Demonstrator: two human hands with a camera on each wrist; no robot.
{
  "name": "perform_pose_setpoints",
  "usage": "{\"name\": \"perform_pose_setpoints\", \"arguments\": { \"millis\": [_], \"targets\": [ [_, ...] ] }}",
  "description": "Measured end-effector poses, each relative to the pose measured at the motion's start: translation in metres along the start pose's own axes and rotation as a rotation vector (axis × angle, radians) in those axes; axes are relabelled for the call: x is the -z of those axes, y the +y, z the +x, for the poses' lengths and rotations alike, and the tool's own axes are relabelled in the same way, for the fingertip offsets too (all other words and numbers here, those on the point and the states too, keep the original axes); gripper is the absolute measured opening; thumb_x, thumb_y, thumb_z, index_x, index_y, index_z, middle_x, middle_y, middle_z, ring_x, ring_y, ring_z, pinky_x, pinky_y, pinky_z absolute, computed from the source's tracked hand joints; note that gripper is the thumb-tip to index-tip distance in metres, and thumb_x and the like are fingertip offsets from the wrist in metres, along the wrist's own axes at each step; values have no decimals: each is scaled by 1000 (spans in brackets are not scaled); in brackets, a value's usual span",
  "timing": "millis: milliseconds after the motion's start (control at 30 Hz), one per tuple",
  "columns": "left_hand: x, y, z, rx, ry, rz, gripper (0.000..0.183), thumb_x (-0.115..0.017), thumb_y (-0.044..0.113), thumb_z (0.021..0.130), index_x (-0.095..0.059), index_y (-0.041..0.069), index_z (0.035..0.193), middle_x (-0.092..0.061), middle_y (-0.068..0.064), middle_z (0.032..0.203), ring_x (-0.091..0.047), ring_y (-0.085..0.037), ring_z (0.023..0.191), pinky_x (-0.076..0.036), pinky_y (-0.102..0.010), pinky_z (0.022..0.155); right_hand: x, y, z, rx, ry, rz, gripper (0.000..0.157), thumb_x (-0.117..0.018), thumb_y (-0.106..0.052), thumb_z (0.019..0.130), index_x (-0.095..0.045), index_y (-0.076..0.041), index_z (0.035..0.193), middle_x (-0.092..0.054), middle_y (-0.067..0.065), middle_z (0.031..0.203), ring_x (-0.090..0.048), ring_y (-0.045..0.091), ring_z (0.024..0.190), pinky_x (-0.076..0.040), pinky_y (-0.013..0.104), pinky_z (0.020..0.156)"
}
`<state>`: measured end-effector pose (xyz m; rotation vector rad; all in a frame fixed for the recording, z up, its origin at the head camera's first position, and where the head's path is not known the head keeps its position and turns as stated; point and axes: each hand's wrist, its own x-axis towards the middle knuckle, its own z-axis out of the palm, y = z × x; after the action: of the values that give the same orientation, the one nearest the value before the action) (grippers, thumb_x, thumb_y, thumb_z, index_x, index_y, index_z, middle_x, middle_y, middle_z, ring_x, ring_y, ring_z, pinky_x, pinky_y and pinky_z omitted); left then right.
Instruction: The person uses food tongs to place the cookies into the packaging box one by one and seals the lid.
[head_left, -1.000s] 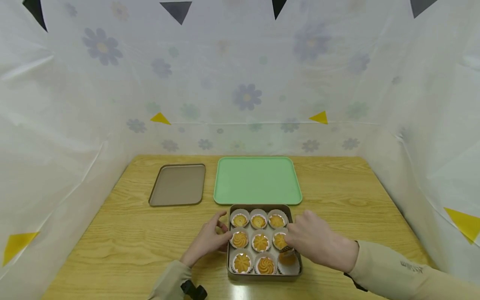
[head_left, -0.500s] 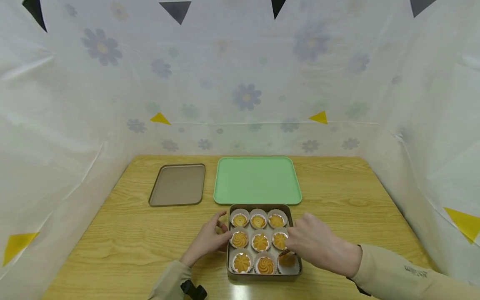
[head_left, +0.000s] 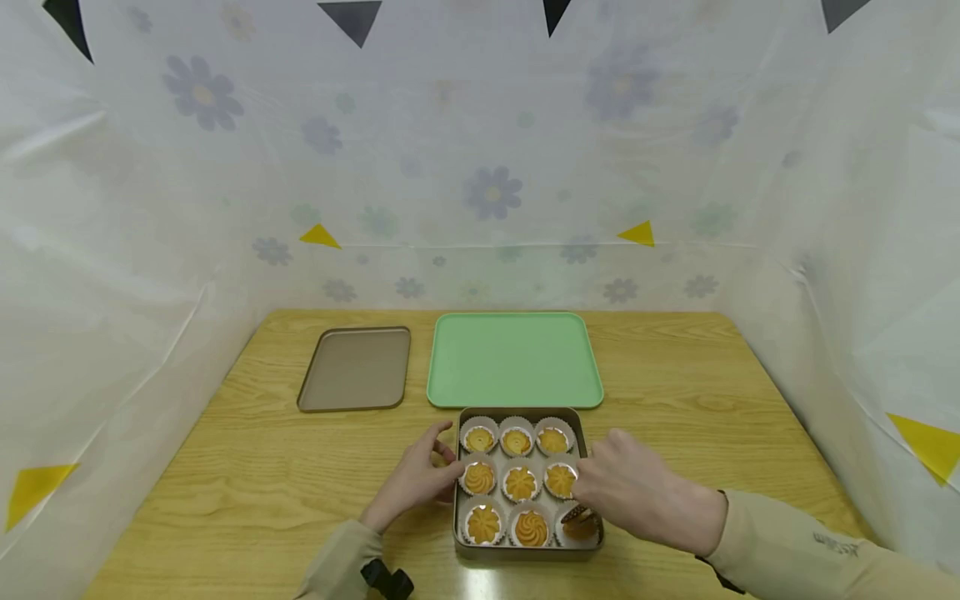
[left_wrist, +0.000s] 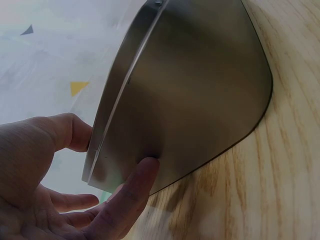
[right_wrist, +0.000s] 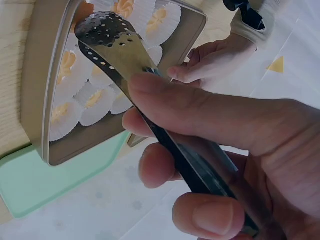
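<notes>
My right hand [head_left: 633,483] holds metal tongs [head_left: 579,512] over the near right corner of a deep brown baking tin [head_left: 525,553]. The perforated tong ends [right_wrist: 102,30] are slightly apart in the right wrist view, beside a cookie [head_left: 581,530] they partly hide in its white paper cup. Whether they grip it I cannot tell. Other swirled cookies [head_left: 521,483] lie in paper cups in rows across the tin. My left hand [head_left: 420,475] rests against the tin's left side, thumb at the rim and a fingertip on the outer wall [left_wrist: 190,90], the other fingers loosely bent.
Behind the tin lies a green tray [head_left: 516,360], close to its far edge. A flat brown tray [head_left: 356,368] is at the back left. All stand on a wooden table [head_left: 675,375], with flower-printed white sheeting [head_left: 480,125] around it.
The tong ends and the near right cookie have shifted slightly down and to the right within the paper cup. My left hand and the tin stay in place.
</notes>
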<state>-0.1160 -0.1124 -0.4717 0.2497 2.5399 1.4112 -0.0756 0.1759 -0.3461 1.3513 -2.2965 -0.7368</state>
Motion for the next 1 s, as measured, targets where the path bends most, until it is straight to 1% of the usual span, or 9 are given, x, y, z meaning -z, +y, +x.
{"name": "perform_pose_setpoints", "arguments": {
  "millis": [167,467,667,867,933,1000],
  "targets": [
    [1,0,0,-4,2,2,69,-70,16,88,-41,-5,147,-66,-13,97,-58,-13,70,-49,-24,60,0,4,1,-5,33,-5,41,-63,0,61,-32,-22,47,-24,-7,53,-12,12,56,-13,25,48],
    [1,0,-1,1,-11,-13,71,-69,15,87,-39,-6,148,-66,-14,99,-57,-11,64,-48,-23,56,-2,5,0,-2,52,16,45,-62,2,62,-25,-21,50,-19,-6,57,-9,13,60,-9,26,52],
    [1,0,0,-1,-8,-9,70,-70,17,88,-39,-5,148,-66,-14,99,-56,-11,64,-47,-22,56,-6,3,-2,2,52,12,46,-63,1,61,-25,-22,49,-18,-6,56,-9,13,59,-12,25,49],
    [0,0,0,1,-8,-13,70,-69,16,88,-39,-5,148,-65,-14,99,-56,-12,65,-47,-22,56,-10,2,-7,-16,105,12,45,-66,-1,61,-30,-24,47,-28,-9,50,-10,13,57,-19,25,44],
    [0,0,0,2,-8,-15,70,-69,16,88,-39,-5,148,-65,-14,99,-57,-12,66,-48,-22,57,-12,2,-9,-21,115,17,45,-68,-3,61,-32,-24,46,-32,-9,49,-11,12,56,-21,25,43],
    [0,1,-1,3,-8,-14,70,-69,16,88,-39,-5,148,-65,-14,99,-57,-12,67,-48,-23,58,-13,1,-10,-24,116,21,45,-69,-3,61,-33,-25,46,-32,-10,49,-12,12,56,-21,26,43]
  ]
}}
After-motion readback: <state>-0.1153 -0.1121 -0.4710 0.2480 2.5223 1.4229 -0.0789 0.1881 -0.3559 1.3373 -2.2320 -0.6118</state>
